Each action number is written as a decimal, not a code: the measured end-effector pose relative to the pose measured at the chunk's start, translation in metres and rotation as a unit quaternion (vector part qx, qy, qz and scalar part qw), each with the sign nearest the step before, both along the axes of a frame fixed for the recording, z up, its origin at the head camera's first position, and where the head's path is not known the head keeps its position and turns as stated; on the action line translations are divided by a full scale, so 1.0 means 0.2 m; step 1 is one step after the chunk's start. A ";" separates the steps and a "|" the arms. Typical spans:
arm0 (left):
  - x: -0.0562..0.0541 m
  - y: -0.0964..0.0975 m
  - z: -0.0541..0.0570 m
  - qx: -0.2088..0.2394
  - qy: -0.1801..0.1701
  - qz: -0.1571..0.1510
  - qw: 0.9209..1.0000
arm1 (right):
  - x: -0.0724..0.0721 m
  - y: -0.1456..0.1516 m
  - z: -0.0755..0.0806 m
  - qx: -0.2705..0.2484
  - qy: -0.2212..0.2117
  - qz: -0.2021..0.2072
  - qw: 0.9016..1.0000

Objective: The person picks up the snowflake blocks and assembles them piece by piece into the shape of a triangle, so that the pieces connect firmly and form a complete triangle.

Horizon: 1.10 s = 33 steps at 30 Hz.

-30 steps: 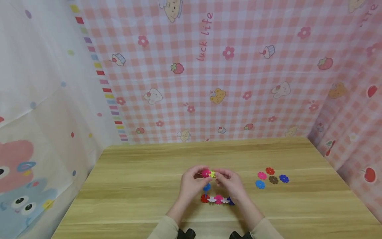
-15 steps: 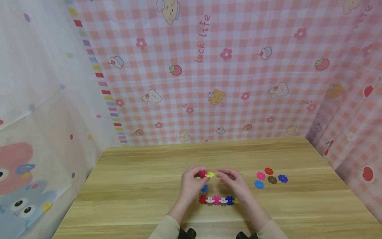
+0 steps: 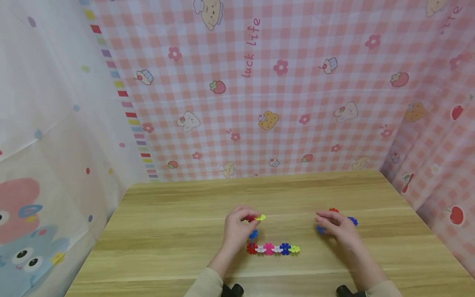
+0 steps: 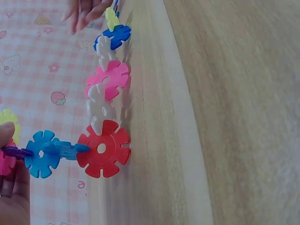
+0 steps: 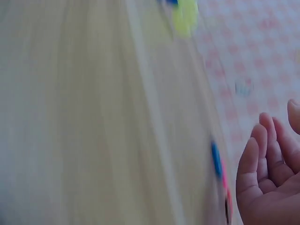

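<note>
My left hand [image 3: 237, 227] pinches a pink notched plastic disc [image 4: 6, 165] at the raised end of a linked chain. A yellow disc [image 3: 262, 217] juts out to the right of its fingertips. Below the fingers, a purple disc [image 4: 18, 152] and light blue discs [image 4: 42, 154] link down to a red corner disc [image 4: 104, 149]. From there a row of white, pink, dark blue and yellow discs runs right along the table. My right hand [image 3: 339, 229] hovers by the loose discs with relaxed fingers and nothing held; the right wrist view shows its fingers [image 5: 251, 161] apart from the thumb.
Loose discs lie at the right: a red one [image 3: 333, 210] and a dark blue one [image 3: 352, 221] peek past the right hand, and a light blue one [image 3: 320, 230] sits under its fingertips. The wooden table [image 3: 167, 231] meets patterned curtains [image 3: 237, 103] behind and at the sides.
My right hand has let go of the yellow disc and moved right to the loose discs. My left hand keeps its pinch in nearly the same place.
</note>
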State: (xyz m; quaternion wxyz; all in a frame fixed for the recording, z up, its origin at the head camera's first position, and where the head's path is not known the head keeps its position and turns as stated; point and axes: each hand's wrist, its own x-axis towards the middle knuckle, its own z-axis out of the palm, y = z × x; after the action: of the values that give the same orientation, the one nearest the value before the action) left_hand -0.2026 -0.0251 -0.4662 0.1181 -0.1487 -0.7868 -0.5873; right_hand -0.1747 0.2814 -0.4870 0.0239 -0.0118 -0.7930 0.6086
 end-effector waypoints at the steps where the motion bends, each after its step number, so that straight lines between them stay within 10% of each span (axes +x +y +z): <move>1: 0.00 0.00 0.00 0.000 0.001 0.000 1.000 | 0.00 0.04 0.00 0.003 -0.001 0.000 1.000; 15: -0.01 -0.01 -0.01 -0.007 0.016 0.007 1.000 | 0.04 0.44 -0.02 0.161 0.007 -0.022 0.987; 33: 0.00 -0.01 -0.01 -0.002 0.011 -0.002 1.000 | -0.02 0.53 -0.08 0.260 0.039 0.008 0.965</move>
State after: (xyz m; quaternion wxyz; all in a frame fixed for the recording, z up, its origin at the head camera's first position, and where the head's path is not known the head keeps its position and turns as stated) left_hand -0.2028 -0.0266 -0.4688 0.1259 -0.1570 -0.7861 -0.5844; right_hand -0.1790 0.3877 -0.5039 0.0517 0.0247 -0.9224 0.3821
